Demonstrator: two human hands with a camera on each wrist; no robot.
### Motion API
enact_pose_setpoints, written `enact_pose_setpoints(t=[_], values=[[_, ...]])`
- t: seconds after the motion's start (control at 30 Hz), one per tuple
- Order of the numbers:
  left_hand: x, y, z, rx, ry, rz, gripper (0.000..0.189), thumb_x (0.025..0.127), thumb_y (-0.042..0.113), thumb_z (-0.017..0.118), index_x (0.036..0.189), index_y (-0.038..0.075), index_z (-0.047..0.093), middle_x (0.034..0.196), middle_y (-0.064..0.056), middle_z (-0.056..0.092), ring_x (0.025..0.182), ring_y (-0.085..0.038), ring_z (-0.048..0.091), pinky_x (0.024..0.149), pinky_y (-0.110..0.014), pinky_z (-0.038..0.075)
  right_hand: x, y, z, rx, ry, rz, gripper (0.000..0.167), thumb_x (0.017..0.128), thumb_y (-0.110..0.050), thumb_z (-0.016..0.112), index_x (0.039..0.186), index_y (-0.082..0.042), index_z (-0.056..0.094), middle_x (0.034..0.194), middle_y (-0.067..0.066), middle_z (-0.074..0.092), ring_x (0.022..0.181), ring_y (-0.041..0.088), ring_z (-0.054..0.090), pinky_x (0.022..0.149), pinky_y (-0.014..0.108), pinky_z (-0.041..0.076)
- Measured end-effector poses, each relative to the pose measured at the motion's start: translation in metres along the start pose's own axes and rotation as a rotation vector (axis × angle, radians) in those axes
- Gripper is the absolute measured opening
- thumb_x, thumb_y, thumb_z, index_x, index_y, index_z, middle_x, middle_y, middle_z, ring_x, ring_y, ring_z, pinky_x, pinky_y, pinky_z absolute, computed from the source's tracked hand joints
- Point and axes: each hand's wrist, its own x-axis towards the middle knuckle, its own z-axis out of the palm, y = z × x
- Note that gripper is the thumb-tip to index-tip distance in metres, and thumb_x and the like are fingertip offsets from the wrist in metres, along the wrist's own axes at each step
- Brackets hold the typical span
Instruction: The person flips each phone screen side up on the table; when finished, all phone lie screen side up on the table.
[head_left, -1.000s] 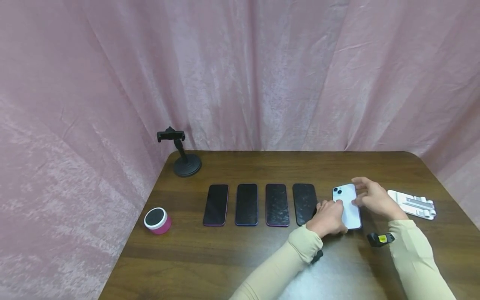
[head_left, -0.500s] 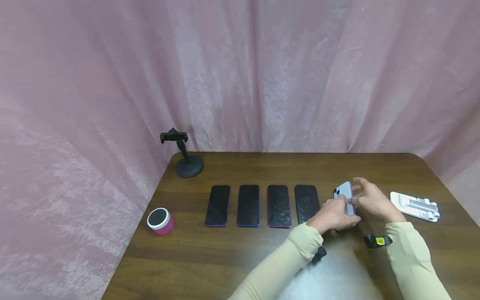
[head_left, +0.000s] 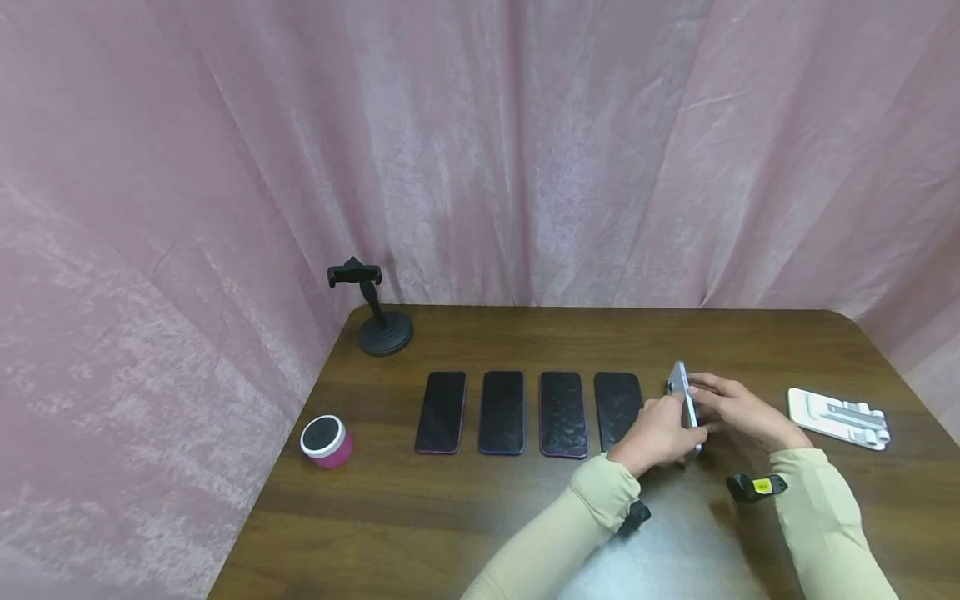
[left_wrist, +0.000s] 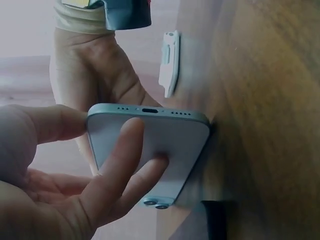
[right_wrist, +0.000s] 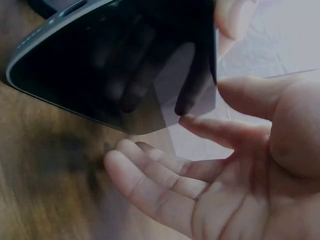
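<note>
A light-blue smartphone (head_left: 678,383) stands tilted up on its long edge at the right of the table. My left hand (head_left: 654,433) grips it, thumb (left_wrist: 60,122) at the upper edge and fingers (left_wrist: 112,172) across its back with the twin cameras. Facing my right hand (head_left: 742,408) is the dark glass screen (right_wrist: 115,70). One right fingertip and the thumb touch the phone at the screen and edge; the other fingers (right_wrist: 150,185) reach loosely below it, apart from the glass.
Several dark phones, among them one (head_left: 618,404) beside my left hand, lie face up in a row. A white folding stand (head_left: 838,418) lies at right. A black phone holder (head_left: 384,333) and a pink-and-white jar (head_left: 326,442) stand at left. Pink curtain (head_left: 480,150) hangs behind.
The light-blue phone has turned from lying back side up to standing on its long edge, screen toward the right. The right hand has shifted slightly left; the left hand has kept its grip.
</note>
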Motion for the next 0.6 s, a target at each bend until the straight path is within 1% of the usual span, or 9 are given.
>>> enact_pose_setpoints(t=[0.13,0.23,0.33,0.43,0.53,0.6], values=[[-0.0020,-0.0021,0.0014,-0.028,0.040,-0.012,0.024,0.091,0.015,0.074,0.112,0.012,0.065,0.062,0.006,0.058,0.040,-0.003,0.054,0.043,-0.019,0.045,0.0011,0.0056,0.0015,0.024,-0.021,0.013,0.059,0.111,-0.022,0.038,0.150,0.018,0.020,0.136,0.043,0.043,0.114,0.044,0.060,0.084,0.047,0.057],[-0.0019,-0.0024,0.0029,-0.034,0.080,-0.012,0.022,0.089,0.013,0.075,0.108,0.012,0.064,0.061,0.007,0.057,0.038,-0.001,0.052,0.043,-0.018,0.044,0.0012,0.0073,0.0029,0.049,-0.030,0.006,0.060,0.110,-0.023,0.040,0.151,0.016,0.021,0.136,0.043,0.044,0.112,0.042,0.062,0.083,0.046,0.057],[-0.0013,-0.0028,0.0036,-0.054,0.102,-0.021,0.021,0.087,0.009,0.075,0.105,0.012,0.064,0.057,0.008,0.057,0.039,0.000,0.052,0.044,-0.017,0.044,0.0012,0.0058,0.0053,0.047,-0.026,0.005,0.061,0.109,-0.023,0.044,0.151,0.015,0.022,0.136,0.042,0.045,0.111,0.041,0.063,0.081,0.047,0.057],[0.0001,-0.0046,0.0038,-0.051,0.125,-0.018,0.020,0.085,0.007,0.075,0.100,0.011,0.064,0.063,0.007,0.057,0.048,-0.001,0.054,0.048,-0.015,0.043,0.0009,0.0034,0.0067,-0.001,-0.008,0.018,0.062,0.108,-0.024,0.047,0.151,0.014,0.024,0.133,0.041,0.049,0.109,0.040,0.064,0.079,0.047,0.058],[0.0020,-0.0072,0.0033,0.016,0.158,0.015,0.019,0.083,0.008,0.078,0.096,0.011,0.064,0.072,0.005,0.056,0.062,-0.004,0.056,0.056,-0.014,0.041,0.0008,0.0012,0.0071,-0.060,0.017,0.026,0.062,0.108,-0.025,0.048,0.148,0.017,0.026,0.128,0.040,0.053,0.106,0.040,0.065,0.077,0.047,0.058],[0.0026,-0.0083,0.0032,0.050,0.171,0.030,0.020,0.082,0.010,0.079,0.096,0.010,0.065,0.078,0.003,0.056,0.070,-0.007,0.056,0.059,-0.014,0.041,0.0015,0.0005,0.0069,-0.094,0.035,0.034,0.062,0.107,-0.025,0.049,0.146,0.019,0.027,0.126,0.040,0.054,0.105,0.040,0.065,0.077,0.047,0.058]])
